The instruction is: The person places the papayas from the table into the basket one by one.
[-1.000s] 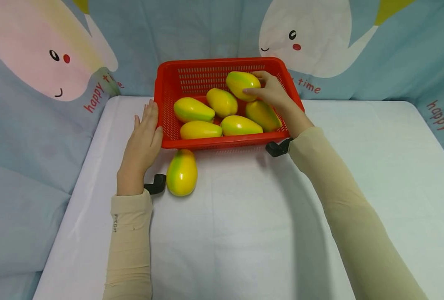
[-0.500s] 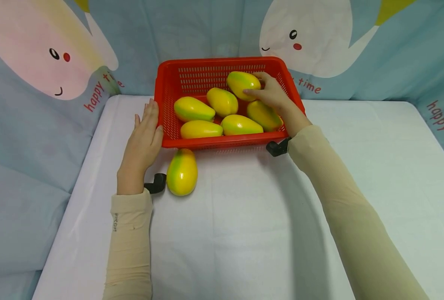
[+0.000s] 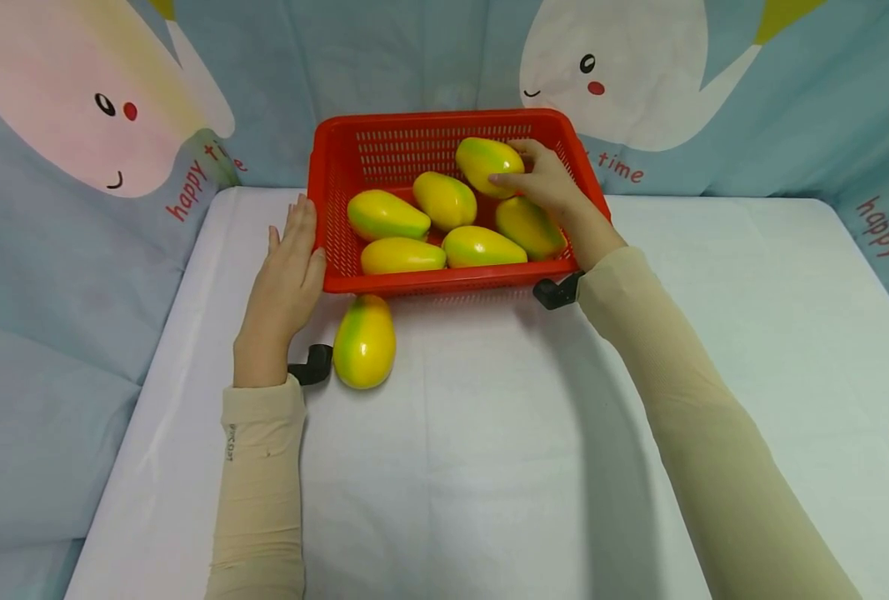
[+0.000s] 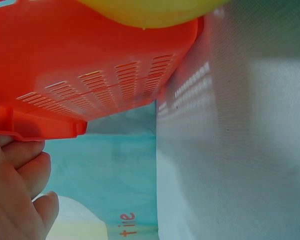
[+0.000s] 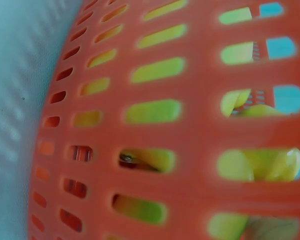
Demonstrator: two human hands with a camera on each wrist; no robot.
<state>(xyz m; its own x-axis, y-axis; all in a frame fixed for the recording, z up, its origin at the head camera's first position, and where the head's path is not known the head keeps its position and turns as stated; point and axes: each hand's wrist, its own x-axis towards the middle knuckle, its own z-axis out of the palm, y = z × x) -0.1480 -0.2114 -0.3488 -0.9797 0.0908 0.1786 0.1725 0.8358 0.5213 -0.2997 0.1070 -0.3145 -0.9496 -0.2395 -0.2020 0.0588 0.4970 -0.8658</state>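
A red slotted plastic basket (image 3: 444, 283) holds several yellow-green papayas. My left hand (image 3: 282, 271) lies along the basket's left side with fingers straight; in the left wrist view its fingertips (image 4: 37, 170) touch the basket's rim. My right hand (image 3: 545, 179) reaches over the basket's right side and grips a papaya (image 3: 487, 165) at the back right, thumb on its near side. Another papaya (image 3: 530, 229) lies just below that hand. One papaya (image 3: 365, 343) stands outside, on the table before the basket's front left corner. The basket wall (image 5: 200, 130) hides the right hand's grip in the right wrist view.
The white cloth-covered table (image 3: 444, 467) extends in front of and beside the basket. A blue curtain (image 3: 407, 58) with whale prints hangs close behind it. Black wrist-camera mounts (image 3: 312, 365) stick out by each wrist, the left one close to the loose papaya.
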